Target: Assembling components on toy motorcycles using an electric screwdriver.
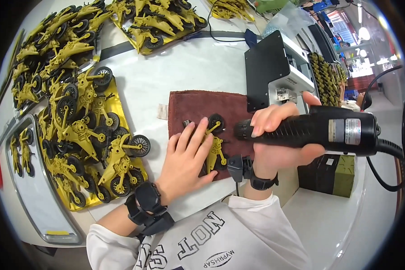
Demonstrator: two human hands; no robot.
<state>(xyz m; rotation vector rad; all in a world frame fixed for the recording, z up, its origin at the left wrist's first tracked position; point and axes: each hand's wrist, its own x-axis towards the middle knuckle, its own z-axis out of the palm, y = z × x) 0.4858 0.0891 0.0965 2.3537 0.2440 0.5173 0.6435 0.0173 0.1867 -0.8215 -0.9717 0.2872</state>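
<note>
My left hand (184,157) lies over a small yellow toy motorcycle (216,150), fingers stretched and spread, its fingertips and thumb touching the toy. One black spoked wheel shows above my fingers; part of the toy is hidden under the hand. The toy lies on its side on a dark red cloth mat (207,101). In my right hand (279,130) is a thick black electric screwdriver (297,130), held level with its nose pointing left, close to the motorcycle's upper wheel. My fingers wrap round its ribbed body.
Yellow toy motorcycles (85,130) are piled on a yellow sheet at left, with more stacks behind. At far left a metal tray (36,198) bears a few. A black and white machine (279,72) stands beyond the mat. The screwdriver's cable (391,148) runs off right, near a green-and-black box (326,175).
</note>
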